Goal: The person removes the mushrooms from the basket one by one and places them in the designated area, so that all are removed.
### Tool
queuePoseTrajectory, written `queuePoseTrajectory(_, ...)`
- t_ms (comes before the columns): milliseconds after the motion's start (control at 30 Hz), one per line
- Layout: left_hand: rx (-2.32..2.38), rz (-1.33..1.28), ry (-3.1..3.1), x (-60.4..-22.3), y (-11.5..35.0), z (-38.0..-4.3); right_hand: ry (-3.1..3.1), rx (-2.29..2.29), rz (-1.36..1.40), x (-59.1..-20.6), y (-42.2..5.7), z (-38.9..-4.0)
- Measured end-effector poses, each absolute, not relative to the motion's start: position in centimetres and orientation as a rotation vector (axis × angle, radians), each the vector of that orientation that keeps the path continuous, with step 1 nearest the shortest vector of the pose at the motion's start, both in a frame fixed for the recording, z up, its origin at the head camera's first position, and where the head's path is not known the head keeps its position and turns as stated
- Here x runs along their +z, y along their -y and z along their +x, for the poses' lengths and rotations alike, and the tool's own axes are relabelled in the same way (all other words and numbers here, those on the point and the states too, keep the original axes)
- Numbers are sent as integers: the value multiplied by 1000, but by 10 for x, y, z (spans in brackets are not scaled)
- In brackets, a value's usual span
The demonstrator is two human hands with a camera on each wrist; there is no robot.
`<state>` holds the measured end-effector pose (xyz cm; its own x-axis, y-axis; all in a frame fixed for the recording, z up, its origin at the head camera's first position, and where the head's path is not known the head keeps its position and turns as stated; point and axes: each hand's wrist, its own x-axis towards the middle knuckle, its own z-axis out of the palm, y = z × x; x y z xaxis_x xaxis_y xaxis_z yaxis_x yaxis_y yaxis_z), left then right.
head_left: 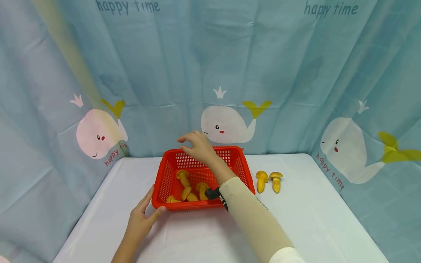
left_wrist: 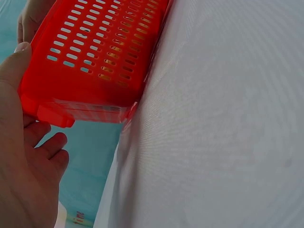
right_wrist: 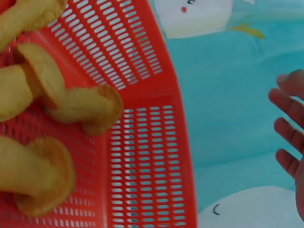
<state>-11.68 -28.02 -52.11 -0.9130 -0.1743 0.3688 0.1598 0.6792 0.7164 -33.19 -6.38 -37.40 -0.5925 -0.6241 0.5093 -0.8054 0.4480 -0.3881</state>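
Note:
A red plastic basket (head_left: 204, 206) with slotted walls sits on the table, several yellow-brown mushrooms (head_left: 183, 178) lying in it. My left hand (head_left: 139, 219) grips its near left corner, thumb at the front and fingers along the left side. In the left wrist view that thumb (left_wrist: 19, 59) touches the basket (left_wrist: 95, 52) while the fingers are bent below the rim. Over the basket's far side hovers my right hand (head_left: 197, 146), fingers loosely bent and holding nothing. The right wrist view shows mushrooms (right_wrist: 40, 175) inside the basket and the right hand's fingers (right_wrist: 287, 102) apart from it.
Two more mushrooms (head_left: 261, 181) lie on the white table (head_left: 312, 219), to the right of the basket. Behind and at both sides hangs a light blue curtain (head_left: 184, 65) printed with whales. The right forearm crosses over the basket's near right part and hides some of it.

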Motion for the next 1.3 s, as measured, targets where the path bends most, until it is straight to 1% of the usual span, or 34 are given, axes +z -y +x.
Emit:
queuePoseTrajectory(200, -1130, 2, 2479, -519, 279, -117, 2492, 976, 1166, -391, 67, -345)
queuePoseTrajectory(600, -1132, 11, 2482, -518, 280, -117, 2636, 1291, 1205, -420, 77, -360)
queuePoseTrajectory(833, -1126, -5, 2477, -518, 280, -117, 2752, 1193, 1278, -436, 83, -362)
queuePoseTrajectory(967, -1106, 2, 2487, -515, 280, -117, 2803, 1018, 1308, -445, 87, -364)
queuePoseTrajectory(1067, -1104, 18, 2494, -513, 280, -117, 2803, 877, 1353, -449, 91, -364)
queuePoseTrajectory(1300, -1121, 23, 2485, -518, 280, -117, 2864, 778, 1376, -456, 91, -361)
